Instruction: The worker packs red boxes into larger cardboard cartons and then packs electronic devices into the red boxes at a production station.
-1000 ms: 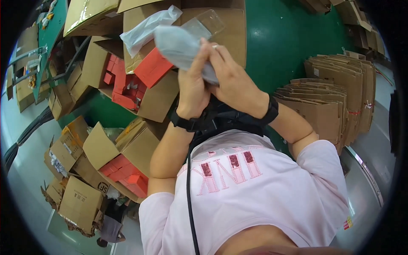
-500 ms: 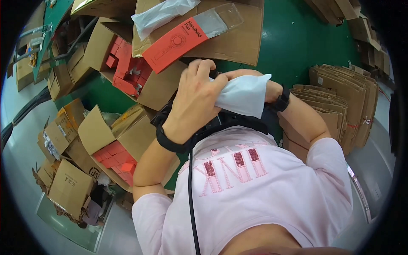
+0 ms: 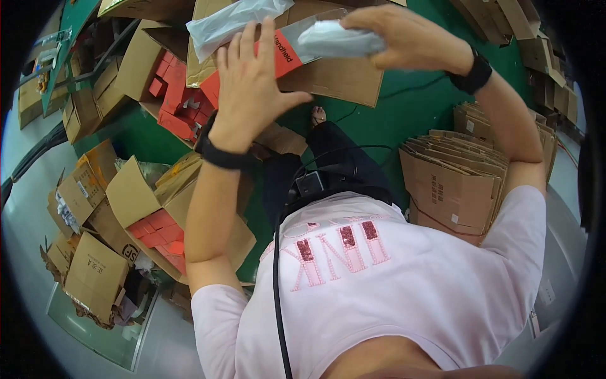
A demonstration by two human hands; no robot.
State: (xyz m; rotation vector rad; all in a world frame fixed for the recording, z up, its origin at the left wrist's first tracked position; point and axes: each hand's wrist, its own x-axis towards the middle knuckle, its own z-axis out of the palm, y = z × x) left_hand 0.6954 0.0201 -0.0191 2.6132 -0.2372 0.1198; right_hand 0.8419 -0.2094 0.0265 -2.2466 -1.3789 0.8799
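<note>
**Soft white plastic-wrapped packet (image 3: 341, 40) in the right hand (image 3: 410, 39), up at the open end of the long red cardboard box (image 3: 287, 54)!**

And there it is, the wrapped packet, at the top of the view, pinched between thumb and fingers of the right hand at its right end; its free end points left, in front of a clear thin-walled plastic tray (image 3: 291, 31) that juts from the red box; whether packet and tray touch, I cannot tell. Over to the left hand (image 3: 249, 91): flat, fingers spread, thumb stuck out to the side, nothing in its grasp; it lies across the view of the red box, though contact with it is hard to call. Just beyond those fingertips, a second long white plastic packet (image 3: 230, 26) rests on the large brown cardboard carton (image 3: 341, 82), right beside the red box, which lies on that same carton.

Further out, to the left, an open brown carton (image 3: 140, 69) filled with small red boxes (image 3: 180, 98); below it, another open-flapped brown carton (image 3: 134, 189) with red boxes of its own; across on the right, a leaning stack of flattened brown cartons (image 3: 448, 186), standing on the glossy green floor (image 3: 410, 91).
</note>
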